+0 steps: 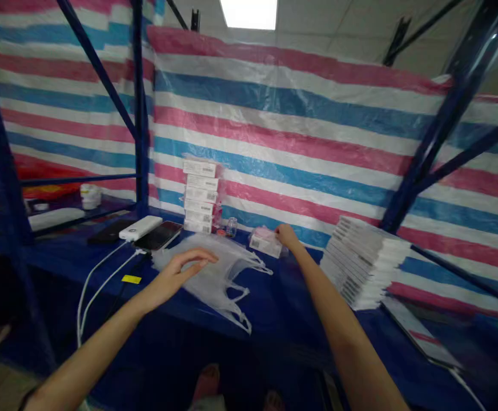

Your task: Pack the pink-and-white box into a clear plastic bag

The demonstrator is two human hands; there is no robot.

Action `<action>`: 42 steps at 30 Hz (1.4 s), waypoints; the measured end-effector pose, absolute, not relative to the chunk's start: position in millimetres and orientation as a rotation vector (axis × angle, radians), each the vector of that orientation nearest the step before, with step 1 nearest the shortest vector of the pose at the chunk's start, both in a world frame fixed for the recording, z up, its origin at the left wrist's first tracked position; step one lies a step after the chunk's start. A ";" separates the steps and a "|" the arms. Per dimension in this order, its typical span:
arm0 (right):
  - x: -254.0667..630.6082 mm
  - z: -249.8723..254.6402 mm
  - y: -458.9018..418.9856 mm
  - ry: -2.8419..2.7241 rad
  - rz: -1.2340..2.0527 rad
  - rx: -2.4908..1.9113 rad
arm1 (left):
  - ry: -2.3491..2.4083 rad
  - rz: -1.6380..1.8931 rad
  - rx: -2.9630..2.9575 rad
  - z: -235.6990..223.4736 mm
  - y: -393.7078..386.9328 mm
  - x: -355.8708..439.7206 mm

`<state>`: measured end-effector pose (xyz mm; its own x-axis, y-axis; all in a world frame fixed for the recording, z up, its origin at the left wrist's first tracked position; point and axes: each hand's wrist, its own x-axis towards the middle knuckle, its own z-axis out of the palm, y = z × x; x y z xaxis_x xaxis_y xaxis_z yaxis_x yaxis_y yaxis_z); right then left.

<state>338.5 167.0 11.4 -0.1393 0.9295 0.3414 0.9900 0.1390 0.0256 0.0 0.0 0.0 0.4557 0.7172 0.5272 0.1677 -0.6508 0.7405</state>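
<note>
- A small box [266, 244] is seen in white with a pinkish top; it is wrapped in clear film, and its front is marked with small print too blurred to be read.
- The printed long side is turned toward the wearer; the long axis is laid left to right, with the right end angled slightly nearer.
- The box is placed just beyond the right side of the plastic bags [215, 289], which are thin, whitish, see-through and crumpled; their handles are pointed right and nearer, their long axis slanted likewise.
- The right hand [286, 234] is held at the box's right end, fingers curled; whether the box is gripped cannot be told.
- The left hand [188, 269] is held over the plastic bags, thumb and fingers parted, nothing seen grasped; contact cannot be told.
- A box stack [200, 197] is set behind the plastic bags.
</note>
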 end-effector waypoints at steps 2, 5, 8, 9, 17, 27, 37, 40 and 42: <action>348.9 14.0 156.0 -2.187 -0.344 -1.859 | 0.731 1.119 2.108 3.4 -2.7 3.9; 365.0 16.6 132.7 -2.204 -0.318 -1.813 | 0.707 1.077 2.127 8.4 -4.2 14.0; 382.2 16.0 99.5 -2.194 -0.298 -1.771 | 0.664 1.067 2.147 12.1 -0.5 34.2; 387.9 14.7 87.1 -2.185 -0.298 -1.768 | 0.650 1.064 2.155 12.6 1.9 44.2; 409.5 -7.1 0.3 -2.037 -0.202 -1.433 | 0.715 1.009 2.315 6.2 18.8 174.4; 435.7 -21.1 -31.1 -1.854 -0.159 -1.358 | 0.413 0.570 2.828 30.8 5.4 173.7; 441.6 -44.8 -31.5 -1.600 0.008 -1.284 | 0.762 0.436 3.100 -42.2 -44.7 46.5; 444.5 -49.3 -28.1 -1.516 0.095 -1.264 | 0.676 0.443 3.105 -49.6 -29.9 52.0; 446.4 -51.8 -26.5 -1.469 0.166 -1.244 | 0.582 0.434 3.029 -46.3 -16.1 60.2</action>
<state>446.4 -26.5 -51.8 0.2077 0.7431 0.6362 0.5821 0.4287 -0.6909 60.2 -16.1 -46.3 0.8913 0.3672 0.2659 0.3597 -0.9298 0.0783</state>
